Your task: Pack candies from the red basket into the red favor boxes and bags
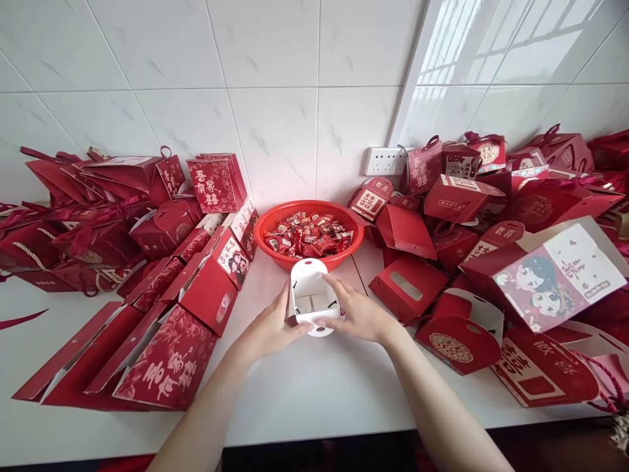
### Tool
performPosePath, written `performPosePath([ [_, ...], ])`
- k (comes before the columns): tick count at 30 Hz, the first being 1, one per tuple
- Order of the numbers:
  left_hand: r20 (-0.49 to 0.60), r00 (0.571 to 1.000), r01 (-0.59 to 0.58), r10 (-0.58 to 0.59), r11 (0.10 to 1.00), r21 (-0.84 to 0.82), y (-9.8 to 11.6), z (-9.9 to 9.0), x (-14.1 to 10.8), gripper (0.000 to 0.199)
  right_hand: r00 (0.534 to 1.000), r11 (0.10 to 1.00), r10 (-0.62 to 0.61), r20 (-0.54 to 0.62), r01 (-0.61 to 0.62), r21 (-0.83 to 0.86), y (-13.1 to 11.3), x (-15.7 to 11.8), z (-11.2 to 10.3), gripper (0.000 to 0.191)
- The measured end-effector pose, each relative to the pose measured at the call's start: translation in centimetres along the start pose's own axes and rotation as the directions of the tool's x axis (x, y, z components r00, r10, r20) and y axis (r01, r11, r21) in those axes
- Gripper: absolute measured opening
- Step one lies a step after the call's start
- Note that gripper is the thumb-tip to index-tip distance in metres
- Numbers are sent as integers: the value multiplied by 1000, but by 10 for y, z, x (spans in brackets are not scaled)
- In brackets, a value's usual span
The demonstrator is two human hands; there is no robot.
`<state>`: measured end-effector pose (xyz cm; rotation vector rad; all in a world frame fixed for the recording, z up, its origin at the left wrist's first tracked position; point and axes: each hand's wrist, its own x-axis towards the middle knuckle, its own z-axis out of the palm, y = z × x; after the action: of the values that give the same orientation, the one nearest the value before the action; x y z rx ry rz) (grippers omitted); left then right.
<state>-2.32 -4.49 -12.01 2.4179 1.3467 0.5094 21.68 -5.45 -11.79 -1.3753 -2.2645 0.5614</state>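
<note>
Between my two hands is a small open gift box, its white inside facing up and its rounded end flaps standing away from the opening. My left hand grips the box's left side, thumb along the near edge. On the opposite side, my right hand holds the box with fingers over the wall and thumb at the front. Just behind the box sits a red plastic basket filled with red-wrapped candies.
Red gift boxes stand in rows on the left of the white table. A jumbled pile of red boxes covers the right side. A tiled wall with a power socket rises behind.
</note>
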Motion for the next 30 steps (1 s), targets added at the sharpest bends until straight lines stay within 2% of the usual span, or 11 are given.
performPosePath([
  [2, -103, 994, -6, 20, 991, 133, 8, -4, -1, 110, 998, 999, -29, -46, 28, -25, 3, 0, -3, 84],
  [4, -166, 981, -48, 96, 961, 273, 19, -12, 0, 111, 994, 997, -43, -100, 35, -74, 4, 0, -4, 74],
  [8, -45, 974, -196, 224, 922, 333, 35, -28, 12, 95, 985, 982, 42, -167, -72, -175, 4, 4, -6, 49],
  [11, 18, 982, -184, 187, 942, 279, 29, -29, 22, 87, 948, 937, 151, -280, -228, -265, 4, 13, -19, 36],
  [14, 20, 986, -168, 168, 956, 241, 17, -24, 25, 86, 904, 877, 201, -377, -338, -341, 8, 36, -42, 29],
  [16, -3, 983, -179, 184, 959, 222, 10, -20, 24, 87, 912, 843, 223, -344, -358, -401, 12, 63, -57, 27],
  [18, -19, 977, -204, 211, 959, 197, 5, -17, 22, 85, 950, 845, 213, -228, -296, -446, 17, 98, -66, 30],
  [21, -17, 966, -252, 257, 957, 143, -2, -14, 20, 86, 979, 870, 198, -53, -200, -450, 25, 151, -61, 31],
  [23, -28, 960, -275, 279, 955, 112, -7, -11, 21, 88, 974, 883, 219, 55, -174, -437, 33, 178, -50, 36],
  [26, -79, 953, -286, 293, 954, 94, -14, -9, 22, 89, 960, 896, 249, 126, -178, -408, 45, 199, -35, 36],
  [30, -95, 949, -291, 301, 951, 107, -18, -7, 23, 86, 975, 917, 215, 51, -184, -355, 54, 200, -31, 30],
])
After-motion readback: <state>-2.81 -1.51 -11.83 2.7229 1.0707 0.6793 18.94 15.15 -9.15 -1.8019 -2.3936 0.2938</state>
